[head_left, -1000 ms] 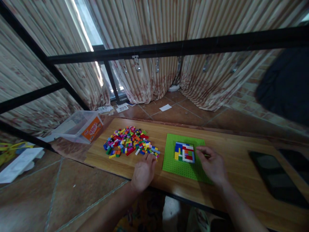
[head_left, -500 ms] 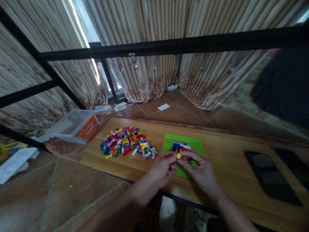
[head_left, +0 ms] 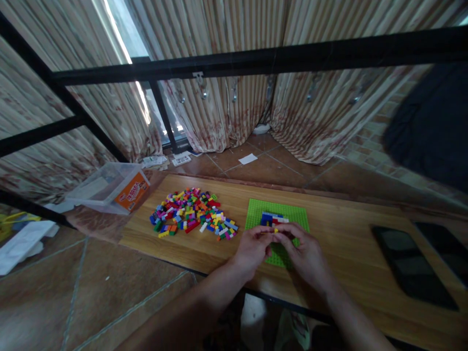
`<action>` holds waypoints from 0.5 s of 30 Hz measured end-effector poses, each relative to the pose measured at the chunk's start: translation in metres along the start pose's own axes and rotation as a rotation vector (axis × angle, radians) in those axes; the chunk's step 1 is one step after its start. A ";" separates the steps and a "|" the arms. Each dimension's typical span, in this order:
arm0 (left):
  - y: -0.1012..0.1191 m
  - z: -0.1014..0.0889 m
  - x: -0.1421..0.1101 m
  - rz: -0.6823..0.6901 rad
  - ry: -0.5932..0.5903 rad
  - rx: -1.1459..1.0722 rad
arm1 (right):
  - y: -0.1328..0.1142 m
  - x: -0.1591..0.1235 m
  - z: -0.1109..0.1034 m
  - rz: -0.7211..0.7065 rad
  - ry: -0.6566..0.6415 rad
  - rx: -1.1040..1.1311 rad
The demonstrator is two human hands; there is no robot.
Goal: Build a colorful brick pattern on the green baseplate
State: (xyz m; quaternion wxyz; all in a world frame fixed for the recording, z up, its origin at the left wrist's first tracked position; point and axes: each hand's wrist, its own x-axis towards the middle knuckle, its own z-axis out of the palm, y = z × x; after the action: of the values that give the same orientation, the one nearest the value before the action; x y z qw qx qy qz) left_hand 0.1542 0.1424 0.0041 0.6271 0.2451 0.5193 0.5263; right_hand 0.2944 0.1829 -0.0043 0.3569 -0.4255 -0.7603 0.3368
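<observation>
A green baseplate (head_left: 258,210) lies on the wooden table (head_left: 336,229), with a small patch of coloured bricks (head_left: 271,217) built on it. My left hand (head_left: 252,248) and my right hand (head_left: 305,256) meet over the near half of the plate. Their fingertips pinch together on a small yellow brick (head_left: 276,230). Both hands cover the front of the built patch. A loose pile of coloured bricks (head_left: 192,218) lies to the left of the plate.
A clear plastic box with an orange label (head_left: 111,187) sits at the table's left end. Two dark flat devices (head_left: 411,261) lie on the right. A black metal frame (head_left: 256,61) crosses above. Curtains and a tiled floor lie behind.
My left hand left the brick pile and came to the plate. Both hands joined on a yellow brick and have lowered it toward the built patch.
</observation>
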 end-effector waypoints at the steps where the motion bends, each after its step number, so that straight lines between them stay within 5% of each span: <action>1: -0.002 -0.002 0.002 0.013 0.010 0.030 | 0.004 0.002 -0.002 0.016 0.020 -0.003; 6: -0.019 -0.019 0.010 0.101 0.080 0.228 | 0.030 0.008 -0.010 0.066 0.135 -0.013; 15: -0.042 -0.031 0.020 0.304 0.028 0.618 | 0.040 0.004 0.003 0.033 0.062 -0.170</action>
State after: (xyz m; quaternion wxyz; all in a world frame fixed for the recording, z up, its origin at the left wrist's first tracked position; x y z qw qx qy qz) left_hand 0.1411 0.1400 -0.0502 0.4305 0.4909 0.6202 0.4348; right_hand 0.3071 0.2020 -0.0372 0.3374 -0.4771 -0.7675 0.2637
